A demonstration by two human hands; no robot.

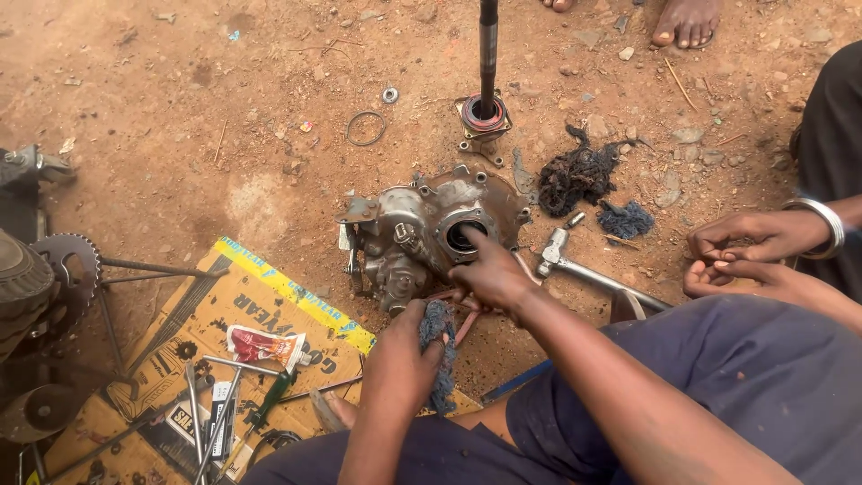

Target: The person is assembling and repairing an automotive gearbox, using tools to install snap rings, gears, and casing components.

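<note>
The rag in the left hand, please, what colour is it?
The rag is blue-grey; head view.

dirt ground [180, 108], engine casing [422, 224], flattened cardboard [206, 323]

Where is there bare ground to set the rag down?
Bare dirt lies left of the casing, above the cardboard. Crowded: right of the casing, with rags and hammer; tools cover the cardboard.

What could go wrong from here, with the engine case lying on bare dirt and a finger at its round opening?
1. The engine case lies on loose dirt; grit could get into the round opening where the right hand presses.
2. The rag in the left hand looks dirty and frayed, so it might shed fibres.
3. The small ring and bearing could get lost.
</note>
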